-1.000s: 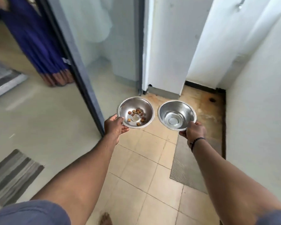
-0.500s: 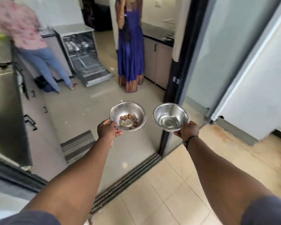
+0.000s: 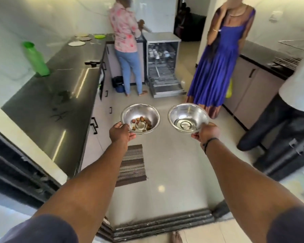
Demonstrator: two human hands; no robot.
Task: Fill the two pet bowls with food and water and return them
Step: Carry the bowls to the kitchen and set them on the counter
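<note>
Kitchen floor ahead; my left hand (image 3: pixel 121 134) pinches the kibble bowl (image 3: pixel 140 118) rim, my right hand (image 3: pixel 207 133) the water bowl (image 3: pixel 187 117): light, slick steel, best kept level.

Two round shiny steel bowls held level, apart: left bowl (image 3: pixel 140 118) holds brown kibble (image 3: pixel 141 122), right bowl (image 3: pixel 187 117) seemingly shallow water.

My fingers under left bowl (image 3: pixel 140 118) and right bowl (image 3: pixel 187 117) hidden. Green bottle (image 3: pixel 35 58) far left of hands (image 3: pixel 121 134) blurred. Person (image 3: pixel 288 106) right of hands cut by edge.
</note>
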